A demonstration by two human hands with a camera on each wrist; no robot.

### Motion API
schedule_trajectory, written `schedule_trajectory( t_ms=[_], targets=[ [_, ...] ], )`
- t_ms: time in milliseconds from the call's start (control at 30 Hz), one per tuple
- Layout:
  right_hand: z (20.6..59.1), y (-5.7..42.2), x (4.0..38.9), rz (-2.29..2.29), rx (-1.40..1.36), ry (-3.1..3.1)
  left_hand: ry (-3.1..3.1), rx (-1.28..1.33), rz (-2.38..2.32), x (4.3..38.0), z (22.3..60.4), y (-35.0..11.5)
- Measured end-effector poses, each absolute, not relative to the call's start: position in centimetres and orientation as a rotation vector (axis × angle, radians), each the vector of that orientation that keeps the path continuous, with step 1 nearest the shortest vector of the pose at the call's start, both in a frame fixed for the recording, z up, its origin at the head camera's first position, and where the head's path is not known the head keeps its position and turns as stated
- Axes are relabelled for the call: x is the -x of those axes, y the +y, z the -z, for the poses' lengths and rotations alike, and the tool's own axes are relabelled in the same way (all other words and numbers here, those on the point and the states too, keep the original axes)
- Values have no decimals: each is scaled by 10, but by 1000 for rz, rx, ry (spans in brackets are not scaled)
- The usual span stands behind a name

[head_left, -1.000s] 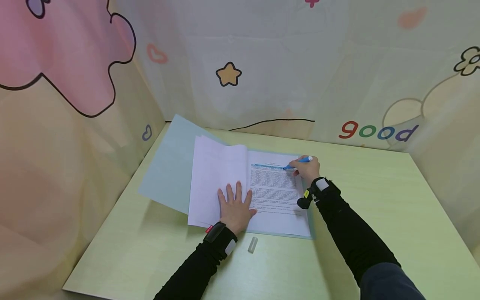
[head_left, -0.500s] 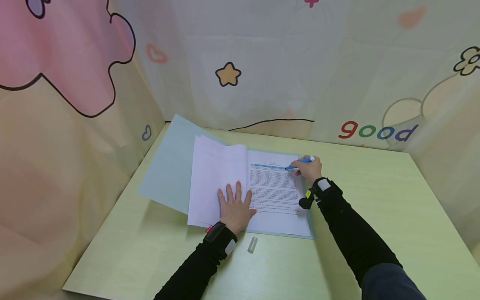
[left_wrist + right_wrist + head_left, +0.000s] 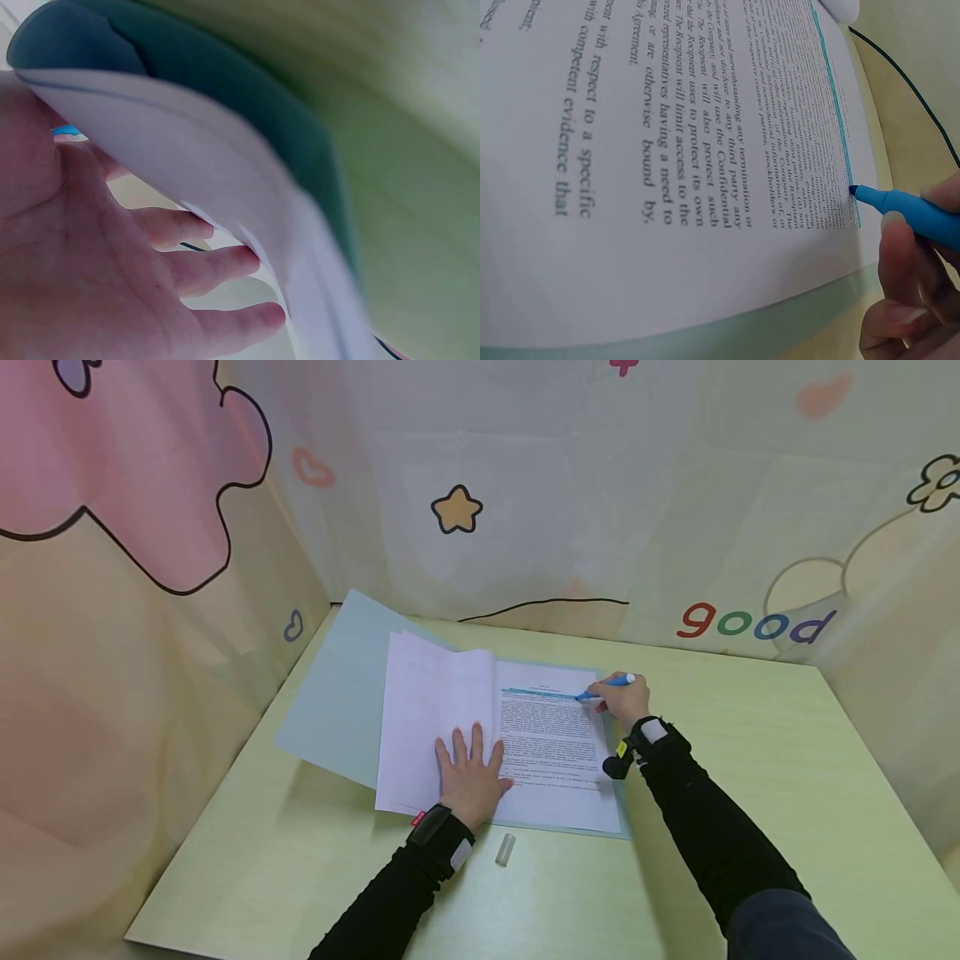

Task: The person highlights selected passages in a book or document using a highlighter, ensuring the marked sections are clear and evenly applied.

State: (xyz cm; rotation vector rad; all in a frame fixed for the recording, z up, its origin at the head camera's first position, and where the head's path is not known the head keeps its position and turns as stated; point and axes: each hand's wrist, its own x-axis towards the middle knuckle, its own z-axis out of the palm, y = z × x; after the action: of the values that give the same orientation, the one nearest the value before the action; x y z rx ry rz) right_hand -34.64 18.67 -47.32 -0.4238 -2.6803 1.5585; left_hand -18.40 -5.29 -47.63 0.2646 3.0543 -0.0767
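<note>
My right hand [image 3: 628, 700] pinches a blue highlighter [image 3: 919, 216], its tip right at the text near the top of the printed page [image 3: 555, 802]. A blue highlighted line [image 3: 832, 90] runs across the upper text. My left hand [image 3: 471, 783] lies with fingers spread on the turned-over white sheets [image 3: 435, 702] at the inner fold. In the left wrist view its fingertips meet the curved paper edge [image 3: 187, 127]. The pages sit in an opened light blue folder [image 3: 330, 718], its cover spread out to the left.
A small clear grey cap [image 3: 506, 850] lies on the pale wooden table [image 3: 570, 902], just below the folder's lower edge. A printed curtain [image 3: 540, 527] hangs behind the table and along its sides.
My right hand with the highlighter has shifted a little to the right along the text, near the line's right end. My left hand has stayed still on the sheets.
</note>
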Motion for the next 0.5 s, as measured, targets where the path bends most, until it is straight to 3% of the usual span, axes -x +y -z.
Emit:
schedule_trajectory(
  t_ms=[500],
  targets=[
    [472, 191, 343, -1537, 433, -2677, 3044, -260, 92, 185, 477, -53]
  ],
)
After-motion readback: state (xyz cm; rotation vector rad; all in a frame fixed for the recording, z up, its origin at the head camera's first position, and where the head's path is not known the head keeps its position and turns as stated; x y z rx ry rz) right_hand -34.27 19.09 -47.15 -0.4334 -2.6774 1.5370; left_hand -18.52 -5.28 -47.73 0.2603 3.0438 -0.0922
